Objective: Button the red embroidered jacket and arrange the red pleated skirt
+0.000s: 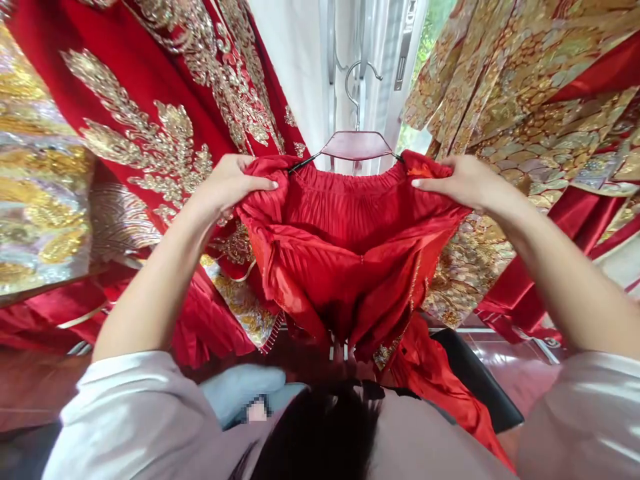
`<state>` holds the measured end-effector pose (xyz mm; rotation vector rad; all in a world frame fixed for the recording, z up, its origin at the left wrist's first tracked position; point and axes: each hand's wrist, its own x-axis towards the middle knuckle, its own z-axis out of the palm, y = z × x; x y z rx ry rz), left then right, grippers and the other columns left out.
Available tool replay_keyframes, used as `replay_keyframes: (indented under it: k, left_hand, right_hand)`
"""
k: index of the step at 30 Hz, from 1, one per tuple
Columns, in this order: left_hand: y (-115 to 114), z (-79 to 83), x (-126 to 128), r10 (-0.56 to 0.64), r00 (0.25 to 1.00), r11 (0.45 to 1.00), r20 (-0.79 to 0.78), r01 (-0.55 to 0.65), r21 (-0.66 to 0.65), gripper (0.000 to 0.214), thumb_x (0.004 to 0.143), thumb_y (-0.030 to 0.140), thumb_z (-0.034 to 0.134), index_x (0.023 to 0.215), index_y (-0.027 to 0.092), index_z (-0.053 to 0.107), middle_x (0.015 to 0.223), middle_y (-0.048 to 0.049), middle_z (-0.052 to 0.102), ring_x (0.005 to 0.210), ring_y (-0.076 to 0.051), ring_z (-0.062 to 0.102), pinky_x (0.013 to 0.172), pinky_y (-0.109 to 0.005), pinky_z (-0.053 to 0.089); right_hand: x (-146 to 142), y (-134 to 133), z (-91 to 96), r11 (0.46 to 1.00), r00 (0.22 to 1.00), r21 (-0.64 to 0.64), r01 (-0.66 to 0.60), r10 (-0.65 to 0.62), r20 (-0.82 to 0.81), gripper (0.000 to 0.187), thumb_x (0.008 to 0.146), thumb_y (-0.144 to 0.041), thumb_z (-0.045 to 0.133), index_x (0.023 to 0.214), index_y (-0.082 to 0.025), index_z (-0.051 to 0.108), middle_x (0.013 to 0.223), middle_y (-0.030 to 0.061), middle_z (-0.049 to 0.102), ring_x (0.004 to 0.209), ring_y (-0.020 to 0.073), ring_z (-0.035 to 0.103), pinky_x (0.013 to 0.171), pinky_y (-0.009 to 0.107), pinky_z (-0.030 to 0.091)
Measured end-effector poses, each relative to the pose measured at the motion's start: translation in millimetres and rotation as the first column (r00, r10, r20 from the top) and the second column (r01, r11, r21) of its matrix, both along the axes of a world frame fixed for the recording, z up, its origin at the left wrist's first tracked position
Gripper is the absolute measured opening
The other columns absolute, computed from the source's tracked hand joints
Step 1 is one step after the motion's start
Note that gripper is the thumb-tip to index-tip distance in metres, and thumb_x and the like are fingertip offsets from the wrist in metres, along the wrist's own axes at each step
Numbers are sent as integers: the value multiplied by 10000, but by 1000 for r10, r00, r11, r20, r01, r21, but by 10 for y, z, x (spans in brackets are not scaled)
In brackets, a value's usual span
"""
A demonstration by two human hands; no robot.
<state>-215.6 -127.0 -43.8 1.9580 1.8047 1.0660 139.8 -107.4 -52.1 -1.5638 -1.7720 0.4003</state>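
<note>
A red pleated dress [350,207] hangs by its shoulders on a metal hanger [356,143], its neckline spread wide toward me. My left hand [237,183] grips the dress's left shoulder, thumb on top and fingers tucked behind the cloth. At the opposite shoulder, my right hand [457,183] pinches the fabric the same way. The hanger's curved hook stands up above the dress and I cannot tell whether it rests on anything. Gold beaded trim runs down the dress's right front edge. Its lower part hangs out of sight below.
On the left is a red garment with gold sequin embroidery [135,133]. Gold patterned garments [545,100] hang on the right. Behind the hanger stands a white door frame [400,53]. A black stool-like object [480,380] sits low right, with red cloth [440,373] beside it.
</note>
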Motion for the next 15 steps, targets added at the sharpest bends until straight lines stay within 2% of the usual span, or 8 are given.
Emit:
replay_keyframes:
  k: [1, 3, 4, 6, 8, 10, 13, 15]
  left_hand:
    - [-15, 70, -14, 84, 994, 996, -73, -82, 38, 276, 621, 231, 644, 849, 77, 621, 731, -32, 616, 634, -109, 470, 668, -285, 460]
    - [-27, 204, -62, 265, 920, 957, -289, -216, 193, 218, 650, 184, 617, 825, 54, 618, 748, -30, 601, 644, -90, 429, 705, -261, 441]
    - [-23, 260, -97, 330, 869, 933, -369, -242, 264, 213, 675, 178, 592, 838, 43, 615, 773, -34, 605, 663, -88, 422, 736, -253, 436]
    - [10, 332, -183, 380, 795, 911, -473, -235, 338, 224, 730, 184, 545, 881, 30, 605, 830, -48, 617, 713, -98, 429, 802, -249, 426]
    - [75, 340, -271, 362, 761, 923, -538, -210, 323, 191, 751, 196, 527, 856, 52, 595, 826, -60, 617, 734, -118, 447, 826, -260, 421]
    - [156, 289, -346, 346, 732, 936, -586, -227, 270, 110, 716, 198, 553, 759, 98, 568, 729, -58, 590, 706, -141, 461, 789, -279, 429]
    - [242, 152, -415, 306, 692, 950, -653, -261, 169, 108, 655, 193, 569, 624, 163, 471, 548, -14, 456, 627, -160, 449, 680, -296, 425]
    - [246, 53, -437, 249, 690, 960, -679, -270, 78, 160, 646, 195, 553, 574, 190, 410, 497, 10, 362, 573, -161, 424, 632, -305, 400]
  right_hand:
    - [19, 22, 96, 995, 984, 77, 59, -71, 165, 232, 708, -239, 709, 860, -66, 692, 741, 77, 639, 734, 159, 573, 744, 328, 449]
    - [72, 88, 259, 978, 928, 175, 112, -166, 334, 261, 739, -174, 654, 945, -21, 700, 788, 90, 660, 778, 142, 577, 738, 311, 408]
    - [108, 130, 320, 973, 915, 186, 137, -197, 353, 292, 759, -171, 613, 981, 2, 694, 810, 94, 668, 805, 135, 581, 721, 299, 388]
    - [194, 227, 391, 961, 908, 185, 207, -259, 329, 363, 783, -197, 545, 1023, 44, 672, 856, 107, 677, 857, 126, 584, 690, 287, 353]
    - [290, 331, 392, 950, 916, 189, 247, -293, 274, 392, 794, -206, 515, 1050, 53, 661, 898, 127, 682, 861, 110, 578, 669, 281, 338]
    - [379, 423, 342, 946, 933, 209, 246, -290, 212, 358, 791, -155, 526, 1063, 26, 671, 913, 142, 687, 765, 72, 551, 650, 264, 338]
    - [473, 508, 230, 954, 961, 190, 231, -255, 110, 341, 756, -87, 580, 1071, -15, 687, 915, 152, 691, 590, 26, 434, 623, 238, 347]
    - [504, 542, 158, 969, 977, 142, 203, -210, 34, 348, 747, -74, 598, 1080, -22, 687, 933, 159, 690, 553, 19, 405, 624, 227, 358]
